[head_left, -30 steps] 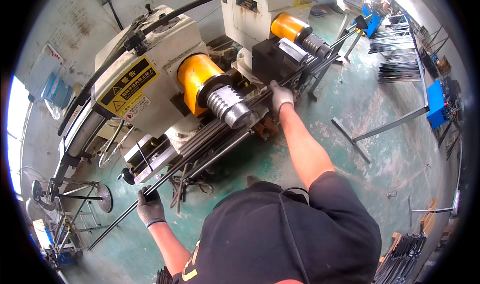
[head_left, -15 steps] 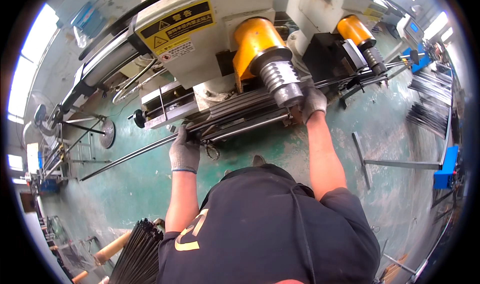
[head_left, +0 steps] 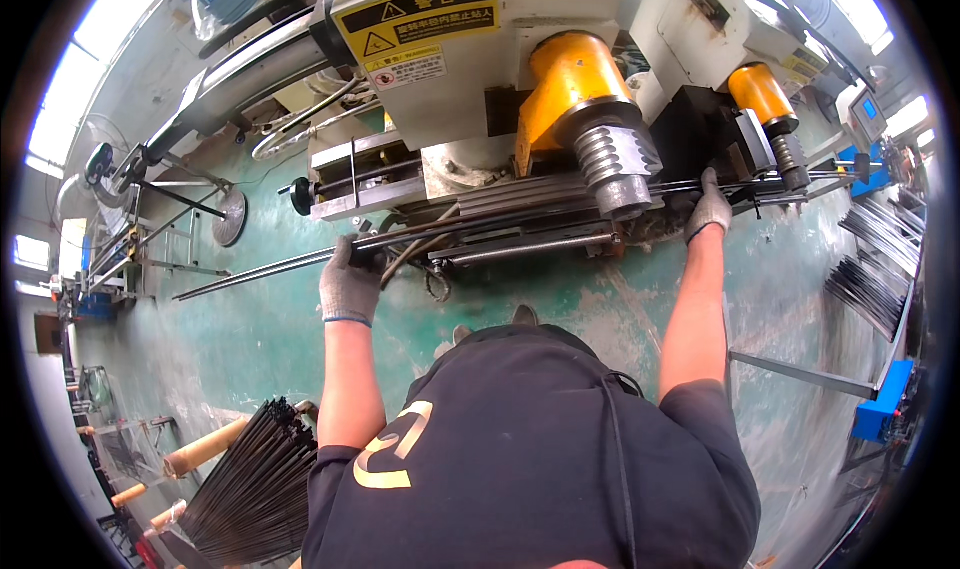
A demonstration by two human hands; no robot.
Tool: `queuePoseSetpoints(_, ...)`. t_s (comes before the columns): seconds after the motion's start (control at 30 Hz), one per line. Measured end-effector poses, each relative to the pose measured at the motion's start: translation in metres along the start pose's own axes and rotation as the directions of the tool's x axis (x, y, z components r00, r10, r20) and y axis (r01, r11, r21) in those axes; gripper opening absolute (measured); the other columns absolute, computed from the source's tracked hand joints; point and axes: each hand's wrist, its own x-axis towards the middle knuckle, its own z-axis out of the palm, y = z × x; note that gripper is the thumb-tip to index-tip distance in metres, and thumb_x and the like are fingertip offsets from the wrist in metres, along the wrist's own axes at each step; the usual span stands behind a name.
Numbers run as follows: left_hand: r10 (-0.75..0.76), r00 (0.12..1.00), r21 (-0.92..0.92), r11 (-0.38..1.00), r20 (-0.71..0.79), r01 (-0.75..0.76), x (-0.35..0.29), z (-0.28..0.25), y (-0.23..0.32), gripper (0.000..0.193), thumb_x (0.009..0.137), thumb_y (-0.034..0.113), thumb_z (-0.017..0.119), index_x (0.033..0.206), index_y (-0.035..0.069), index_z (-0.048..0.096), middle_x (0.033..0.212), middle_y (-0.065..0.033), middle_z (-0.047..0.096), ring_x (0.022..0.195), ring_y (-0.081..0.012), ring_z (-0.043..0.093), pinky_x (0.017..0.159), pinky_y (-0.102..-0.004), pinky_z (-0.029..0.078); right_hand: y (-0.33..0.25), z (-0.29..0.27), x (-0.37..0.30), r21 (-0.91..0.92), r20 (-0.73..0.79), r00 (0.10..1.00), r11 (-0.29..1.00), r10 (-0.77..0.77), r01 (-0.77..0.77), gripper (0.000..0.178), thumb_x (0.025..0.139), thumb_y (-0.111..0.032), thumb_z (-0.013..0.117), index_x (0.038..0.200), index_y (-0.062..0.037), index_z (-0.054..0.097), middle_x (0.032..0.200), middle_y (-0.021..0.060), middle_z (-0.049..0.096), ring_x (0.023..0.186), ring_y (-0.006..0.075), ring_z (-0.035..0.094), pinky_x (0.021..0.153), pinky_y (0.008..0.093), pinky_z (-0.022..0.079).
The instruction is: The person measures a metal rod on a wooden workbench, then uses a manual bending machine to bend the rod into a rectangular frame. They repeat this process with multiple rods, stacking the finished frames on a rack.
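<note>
Long thin dark metal rods (head_left: pixel 262 272) run across in front of the machine, tilted down toward the left. My left hand (head_left: pixel 350 285), in a light knit glove, is closed round them left of the machine bed. My right hand (head_left: pixel 710 215), gloved the same way, grips the rods farther right, with its thumb up over them and its other fingers partly hidden. Between my hands, an orange spindle head (head_left: pixel 570 79) with a ribbed metal nose (head_left: pixel 617 164) stands over the rods. A second orange head (head_left: pixel 763 97) is just beyond my right hand.
The white machine housing (head_left: pixel 415 79) fills the far side. A bundle of black rods (head_left: pixel 250 494) lies at lower left, beside cardboard tubes (head_left: pixel 205 447). More rods (head_left: pixel 866 294) rest on a rack at right. A round-based stand (head_left: pixel 230 218) is at left.
My right hand has moved right, past the first ribbed nose toward the second orange head. My left hand has moved slightly left and up, still round the rods. The whole view has shifted.
</note>
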Motion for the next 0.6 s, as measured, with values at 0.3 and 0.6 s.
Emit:
queuePoseSetpoints(0.3, -0.001, 1.000, 0.091, 0.996, 0.024, -0.001, -0.001, 0.012, -0.042, 0.034, 0.104, 0.034, 0.057, 0.117, 0.002, 0.058, 0.106, -0.0140, 0.066, 0.095, -0.0290, 0.065, 0.078, -0.0426, 0.056, 0.022, 0.008, -0.007, -0.216, -0.050, 0.997, 0.975, -0.054, 0.042, 0.059, 0.093, -0.056, 0.067, 0.091, 0.0034, 0.071, 0.068, 0.0060, 0.062, 0.051, 0.0157, 0.052, 0.048, 0.0333, 0.043)
queuePoseSetpoints(0.6, -0.047, 0.996, 0.023, 0.999, -0.072, 0.048, -0.027, 0.054, -0.047, 0.023, 0.102, 0.028, 0.062, 0.107, 0.006, 0.055, 0.088, -0.0111, 0.064, 0.073, -0.0245, 0.063, 0.064, -0.0386, 0.054, 0.033, 0.025, -0.054, 0.148, 0.413, 0.877, 0.932, 0.246, -0.332, 0.048, 0.101, -0.039, 0.058, 0.133, -0.0027, 0.059, 0.122, 0.0141, 0.068, 0.102, 0.0310, 0.068, 0.089, 0.0463, 0.056)
